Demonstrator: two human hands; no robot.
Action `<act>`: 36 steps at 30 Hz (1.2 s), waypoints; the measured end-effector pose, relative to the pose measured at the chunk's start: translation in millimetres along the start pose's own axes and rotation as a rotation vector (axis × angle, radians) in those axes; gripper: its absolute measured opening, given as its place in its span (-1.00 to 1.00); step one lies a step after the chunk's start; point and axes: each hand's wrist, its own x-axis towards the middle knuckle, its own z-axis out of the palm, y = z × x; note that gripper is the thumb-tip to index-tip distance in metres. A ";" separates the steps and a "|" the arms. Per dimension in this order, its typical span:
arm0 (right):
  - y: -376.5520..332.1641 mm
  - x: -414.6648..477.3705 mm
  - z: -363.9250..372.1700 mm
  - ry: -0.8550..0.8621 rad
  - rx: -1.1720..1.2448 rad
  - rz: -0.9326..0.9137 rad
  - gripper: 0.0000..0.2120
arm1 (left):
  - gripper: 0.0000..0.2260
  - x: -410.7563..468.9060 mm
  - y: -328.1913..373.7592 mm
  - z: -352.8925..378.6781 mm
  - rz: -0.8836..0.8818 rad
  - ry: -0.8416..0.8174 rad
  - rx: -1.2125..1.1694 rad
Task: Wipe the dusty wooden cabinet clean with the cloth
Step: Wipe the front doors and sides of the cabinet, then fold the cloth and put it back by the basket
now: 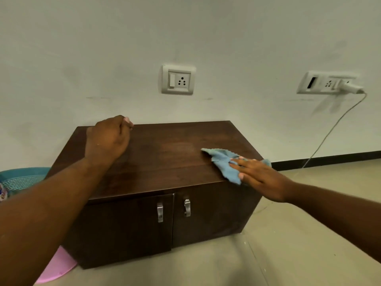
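Head view: a wall socket (178, 79) sits above the wooden cabinet (165, 157). A second socket (325, 82) to the right has a cable (334, 129) hanging toward the floor. A teal basket (24, 177) stands at left, and a flat pink thing (58, 267) lies by the cabinet's foot. The blue cloth (221, 159) lies at the top's right front edge under the right hand (259, 178), whose fingers (241, 162) are straight, slightly spread and pressing it. The left hand (107, 139) rests at rear left, fingers curled, holding nothing.

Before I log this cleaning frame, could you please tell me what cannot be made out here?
Head view:
- Cabinet interior: hidden behind its doors.
- Cloth near part: under the right hand.
- Teal basket: cut off by the frame edge and the left forearm.
- Plug in the right wall socket: blurred.
- Pink item by the base: partly behind that forearm.
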 end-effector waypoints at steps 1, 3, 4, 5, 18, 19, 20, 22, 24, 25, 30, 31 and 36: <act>14.0 0.3 -4.0 0.011 0.038 0.069 -0.62 | -0.59 0.4 5.6 1.0 0.008 -0.007 -0.006; 38.5 16.8 -10.0 0.031 0.063 0.201 -0.55 | -0.60 1.4 12.6 3.6 0.019 -0.017 -0.004; 47.2 30.2 -13.4 0.032 0.050 0.256 -0.53 | -0.61 1.6 15.2 4.8 0.023 -0.018 -0.005; 53.7 45.2 -16.8 0.031 0.030 0.292 -0.52 | -0.61 1.6 17.3 6.2 0.024 -0.017 -0.009; -47.7 181.1 -84.2 0.343 0.054 0.066 -0.76 | -0.59 15.3 -8.1 12.6 0.059 -0.141 -0.231; -78.8 190.1 -86.6 0.349 0.106 -0.023 -0.79 | -0.44 15.5 -8.7 9.8 0.060 -0.178 -0.290; -107.5 196.3 -86.8 0.351 0.157 -0.092 -0.82 | -0.28 14.5 -6.3 8.2 0.058 -0.212 -0.341; -160.5 207.3 -81.3 0.364 0.289 -0.173 -0.87 | -0.08 11.9 -1.9 4.4 0.068 -0.264 -0.429; -205.0 217.0 -72.3 0.352 0.510 -0.184 -0.88 | -0.07 10.1 -3.0 -1.1 0.027 -0.257 -0.536; -224.8 221.0 -67.9 0.303 0.640 -0.176 -0.87 | -0.10 9.7 -6.6 -7.3 -0.042 -0.220 -0.589; -294.4 237.0 -54.5 0.040 0.896 -0.235 -0.67 | -0.42 -2.9 -62.6 -59.2 -0.233 -0.005 -0.608; -298.9 239.1 -52.4 0.039 0.861 -0.256 -0.64 | -0.50 -4.9 -73.3 -66.6 -0.259 0.034 -0.598; -357.0 254.0 -23.7 0.080 0.556 -0.332 -0.51 | -0.71 -26.6 -140.4 -111.6 -0.415 0.210 -0.385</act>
